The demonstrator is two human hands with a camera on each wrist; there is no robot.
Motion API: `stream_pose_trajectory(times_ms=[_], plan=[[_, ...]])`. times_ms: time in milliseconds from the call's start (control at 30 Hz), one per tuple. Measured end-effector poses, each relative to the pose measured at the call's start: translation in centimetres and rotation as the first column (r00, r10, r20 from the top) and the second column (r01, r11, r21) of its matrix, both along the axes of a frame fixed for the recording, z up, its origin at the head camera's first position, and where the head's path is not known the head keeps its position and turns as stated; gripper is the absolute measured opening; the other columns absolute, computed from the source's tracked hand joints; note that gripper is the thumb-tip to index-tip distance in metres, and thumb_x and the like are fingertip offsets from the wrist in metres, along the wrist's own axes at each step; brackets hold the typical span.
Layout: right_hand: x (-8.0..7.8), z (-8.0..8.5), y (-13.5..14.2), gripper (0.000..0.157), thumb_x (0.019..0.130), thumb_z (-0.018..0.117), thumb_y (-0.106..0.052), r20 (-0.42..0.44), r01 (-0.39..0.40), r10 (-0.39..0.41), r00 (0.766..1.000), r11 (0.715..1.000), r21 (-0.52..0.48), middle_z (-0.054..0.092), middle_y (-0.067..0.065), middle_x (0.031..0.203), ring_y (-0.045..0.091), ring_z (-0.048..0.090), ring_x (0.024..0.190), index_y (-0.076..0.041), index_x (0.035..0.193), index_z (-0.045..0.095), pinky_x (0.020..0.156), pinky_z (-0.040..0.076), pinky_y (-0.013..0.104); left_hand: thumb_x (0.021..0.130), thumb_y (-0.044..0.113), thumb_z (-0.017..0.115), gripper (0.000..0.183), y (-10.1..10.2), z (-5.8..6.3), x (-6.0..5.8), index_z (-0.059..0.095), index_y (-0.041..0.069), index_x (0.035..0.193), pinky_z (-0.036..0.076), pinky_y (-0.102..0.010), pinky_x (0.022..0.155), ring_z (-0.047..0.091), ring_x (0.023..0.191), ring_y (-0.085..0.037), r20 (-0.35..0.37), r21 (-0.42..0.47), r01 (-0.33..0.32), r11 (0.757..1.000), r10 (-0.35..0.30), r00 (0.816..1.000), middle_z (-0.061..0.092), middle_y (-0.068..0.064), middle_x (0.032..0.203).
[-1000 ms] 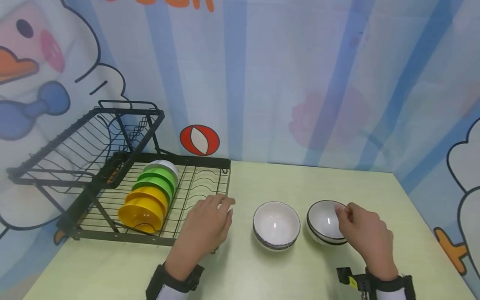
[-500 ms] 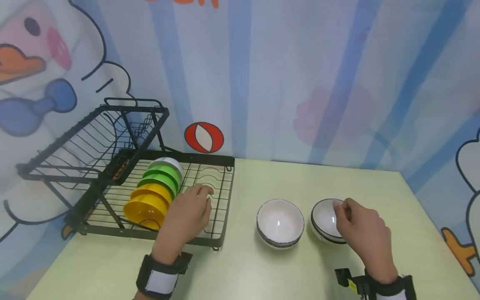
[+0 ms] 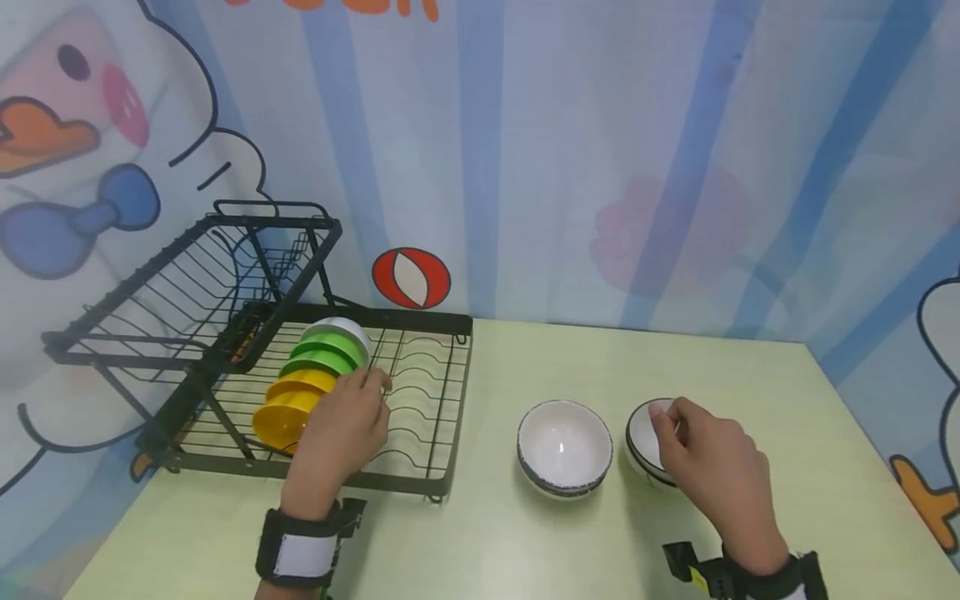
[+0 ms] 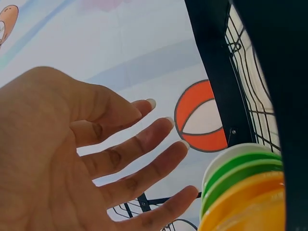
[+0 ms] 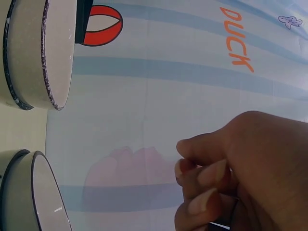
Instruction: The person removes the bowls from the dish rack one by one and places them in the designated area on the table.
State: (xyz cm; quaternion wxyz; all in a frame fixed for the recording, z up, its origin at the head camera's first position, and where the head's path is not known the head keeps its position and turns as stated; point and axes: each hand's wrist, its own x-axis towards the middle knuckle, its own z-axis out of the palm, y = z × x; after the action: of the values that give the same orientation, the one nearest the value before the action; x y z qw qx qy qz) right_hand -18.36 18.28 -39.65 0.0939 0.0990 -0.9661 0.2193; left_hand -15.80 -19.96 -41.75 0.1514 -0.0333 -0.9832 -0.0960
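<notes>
My left hand hovers over the lower tier of the black wire dish rack, its fingers spread and holding nothing. Beside it in the rack a row of bowls stands on edge: yellow bowls in front, green bowls behind, a white bowl at the back. The left hand partly hides the yellow ones. On the table sits a stack of dark-rimmed white bowls. To its right is a second white stack, partly covered by my right hand, which hangs loosely curled with nothing in it.
The rack's raised upper tier leans over the left side of its base. Pale tabletop extends behind and in front of the white stacks. A printed cartoon cloth hangs along the table's back edge.
My left hand has moved left, from the rack's right edge to beside the yellow and green bowls. My right hand stays near the right white stack, and the view has shifted slightly.
</notes>
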Motion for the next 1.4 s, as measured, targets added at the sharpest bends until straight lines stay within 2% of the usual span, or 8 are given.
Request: stream_pose_trajectory(times_ms=[267, 367, 633, 767, 1067, 1200, 1400], plan=[[0.2, 0.2, 0.0, 0.04, 0.098, 0.038, -0.045, 0.015, 0.004, -0.004, 1.0, 1.0, 0.011, 0.044, -0.001, 0.049, 0.017, 0.038, 0.042, -0.015, 0.078, 0.055, 0.034, 0.026, 0.029, 0.085, 0.008, 0.057, 0.021, -1.0, -0.1, 0.2, 0.058, -0.001, 0.104, 0.052, -0.045, 0.063, 0.051, 0.078, -0.032, 0.03, -0.01, -0.041, 0.999, 0.041, 0.999, 0.061, -0.019, 0.094], [0.1, 0.2, 0.0, 0.04, 0.098, 0.038, -0.045, 0.011, 0.009, -0.009, 1.0, 1.0, 0.013, 0.043, -0.001, 0.048, 0.017, 0.038, 0.042, -0.015, 0.077, 0.054, 0.034, 0.025, 0.029, 0.085, 0.008, 0.056, 0.021, -1.4, -0.1, 0.3, 0.058, -0.001, 0.104, 0.052, -0.047, 0.065, 0.051, 0.08, -0.033, 0.059, -0.011, -0.054, 0.998, 0.054, 0.997, 0.061, -0.02, 0.097], [0.1, 0.3, 0.0, 0.039, 0.098, 0.039, -0.044, 0.008, 0.009, -0.009, 1.0, 1.0, 0.018, 0.041, -0.001, 0.047, 0.018, 0.037, 0.041, -0.015, 0.076, 0.054, 0.034, 0.025, 0.029, 0.086, 0.007, 0.054, 0.022, -2.4, -0.1, 0.7, 0.058, -0.003, 0.105, 0.051, -0.052, 0.069, 0.052, 0.084, -0.037, 0.069, -0.018, -0.063, 0.998, 0.064, 0.996, 0.061, -0.023, 0.1], [0.1, 0.3, 0.1, 0.039, 0.098, 0.039, -0.045, 0.018, 0.008, -0.008, 1.0, 1.0, 0.017, 0.041, -0.001, 0.047, 0.018, 0.037, 0.041, -0.016, 0.076, 0.055, 0.034, 0.026, 0.03, 0.083, 0.005, 0.056, 0.023, -2.7, 0.0, 0.9, 0.058, -0.002, 0.104, 0.049, -0.055, 0.073, 0.051, 0.086, -0.039, 0.083, -0.017, -0.075, 0.997, 0.076, 0.994, 0.06, -0.024, 0.1], [0.2, 0.2, 0.2, 0.039, 0.098, 0.039, -0.045, 0.031, 0.006, -0.007, 0.999, 1.0, 0.021, 0.04, -0.002, 0.046, 0.018, 0.037, 0.041, -0.016, 0.077, 0.054, 0.034, 0.025, 0.029, 0.073, 0.002, 0.059, 0.034, -3.4, 0.2, 1.5, 0.058, -0.001, 0.106, 0.035, -0.067, 0.092, 0.042, 0.105, -0.048, 0.196, -0.012, -0.113, 0.994, 0.113, 0.974, 0.056, -0.027, 0.108], [0.1, 0.2, 0.2, 0.039, 0.098, 0.039, -0.045, 0.031, 0.007, -0.008, 0.999, 1.0, 0.023, 0.04, -0.001, 0.046, 0.018, 0.037, 0.041, -0.016, 0.077, 0.055, 0.034, 0.025, 0.03, 0.071, 0.004, 0.062, 0.039, -3.7, 0.1, 1.5, 0.057, -0.002, 0.109, 0.032, -0.07, 0.094, 0.037, 0.109, -0.051, 0.217, -0.014, -0.13, 0.991, 0.13, 0.968, 0.054, -0.029, 0.112], [0.1, 0.3, 0.2, 0.039, 0.098, 0.039, -0.045, 0.042, 0.007, -0.008, 0.999, 1.0, 0.027, 0.041, -0.001, 0.047, 0.018, 0.037, 0.041, -0.016, 0.079, 0.055, 0.034, 0.026, 0.03, 0.071, 0.007, 0.067, 0.042, -4.0, 0.1, 1.7, 0.057, -0.005, 0.11, 0.033, -0.07, 0.093, 0.036, 0.11, -0.052, 0.201, -0.036, -0.141, 0.989, 0.146, 0.969, 0.052, -0.03, 0.114]])
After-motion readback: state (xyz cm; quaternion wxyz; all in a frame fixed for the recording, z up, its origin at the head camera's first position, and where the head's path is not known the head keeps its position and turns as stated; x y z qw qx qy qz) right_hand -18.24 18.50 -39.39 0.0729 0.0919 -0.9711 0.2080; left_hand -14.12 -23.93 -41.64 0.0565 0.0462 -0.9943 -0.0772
